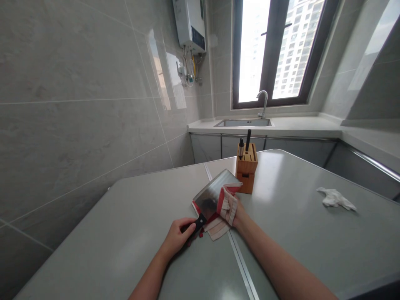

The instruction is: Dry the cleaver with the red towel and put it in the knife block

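Observation:
My left hand is closed round the black handle of a cleaver, whose broad steel blade points up and to the right above the table. A red and pale striped cloth is folded over the blade's right edge and also shows beneath it. My right hand grips that cloth against the blade; most of its fingers are hidden by the fabric. Just behind the right hand stands a wooden knife block with a black-handled knife and another dark-handled tool in its slots.
The grey-white table has a pale seam strip running across it. A crumpled white tissue lies at the right. Beyond the table are a counter with a sink, a faucet and a window. A water heater hangs on the wall.

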`<state>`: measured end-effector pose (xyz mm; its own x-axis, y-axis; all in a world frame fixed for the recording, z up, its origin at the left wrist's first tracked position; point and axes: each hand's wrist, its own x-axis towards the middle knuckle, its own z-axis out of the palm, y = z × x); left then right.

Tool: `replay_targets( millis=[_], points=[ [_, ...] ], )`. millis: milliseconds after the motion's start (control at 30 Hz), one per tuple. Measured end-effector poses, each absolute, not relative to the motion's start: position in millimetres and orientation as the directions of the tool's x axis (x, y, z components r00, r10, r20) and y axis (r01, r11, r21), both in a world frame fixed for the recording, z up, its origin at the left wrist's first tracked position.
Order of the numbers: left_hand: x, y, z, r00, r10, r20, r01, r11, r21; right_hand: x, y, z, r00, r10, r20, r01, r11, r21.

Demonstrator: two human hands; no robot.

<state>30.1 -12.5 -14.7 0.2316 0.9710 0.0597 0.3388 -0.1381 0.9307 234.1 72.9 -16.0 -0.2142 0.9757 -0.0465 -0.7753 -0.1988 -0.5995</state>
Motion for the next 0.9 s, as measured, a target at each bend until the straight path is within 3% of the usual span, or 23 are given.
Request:
replay_targets(
  millis=[100, 300, 633, 900],
  points=[
    [32.5, -14.0, -10.2, 0.253, 0.962, 0.099, 0.382, -0.193, 0.904, 227.2, 63.4, -10.5, -0.272, 0.955, -0.119, -0.704, -0.282, -0.652],
    [32.9, -14.4, -7.3, 0.252, 0.954, 0.164, 0.418, -0.26, 0.871, 222.6, 53.8, -4.0, -0.309, 0.948, -0.077, -0.645, -0.269, -0.715],
    [30.1, -11.1, -11.8, 0.217, 0.976, 0.002, 0.207, -0.048, 0.977, 223.1, 52.0, -4.9, -0.314, 0.944, -0.104, -0.615, -0.286, -0.735],
    [29.3, -11.8, -12.6, 0.246, 0.969, 0.007, 0.164, -0.048, 0.985, 219.4, 44.8, -10.1, -0.281, 0.96, 0.016, -0.42, -0.107, -0.901]
  ],
)
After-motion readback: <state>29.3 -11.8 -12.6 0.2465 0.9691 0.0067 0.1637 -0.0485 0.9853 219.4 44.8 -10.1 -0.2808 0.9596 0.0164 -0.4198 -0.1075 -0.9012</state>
